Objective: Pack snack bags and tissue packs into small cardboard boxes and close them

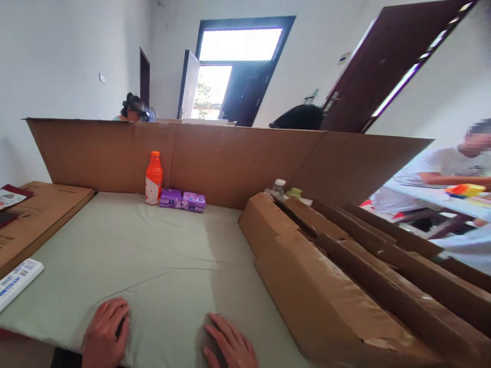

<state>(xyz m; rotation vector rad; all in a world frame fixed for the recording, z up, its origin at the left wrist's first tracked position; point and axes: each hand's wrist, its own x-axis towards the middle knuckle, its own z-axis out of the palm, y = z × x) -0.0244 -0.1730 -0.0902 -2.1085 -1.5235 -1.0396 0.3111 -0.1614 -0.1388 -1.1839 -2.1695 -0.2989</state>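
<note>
Both hands rest on a pale green cloth [153, 255] spread over the table. My left hand [104, 335] lies near the cloth's front edge with its fingers curled loosely down onto the fabric. My right hand [230, 343] lies flat, fingers stretched out and together, nothing in it. At the far side stand an orange bottle [153, 178] and two purple packets [182, 200] against a cardboard wall [230, 158].
Open cardboard boxes [345, 276] fill the right side, with a clear bottle [277, 188] behind them. A flat carton [34, 214] and a white-blue box [17, 280] lie at left. One person sits at right [445, 166], another behind the wall [132, 110].
</note>
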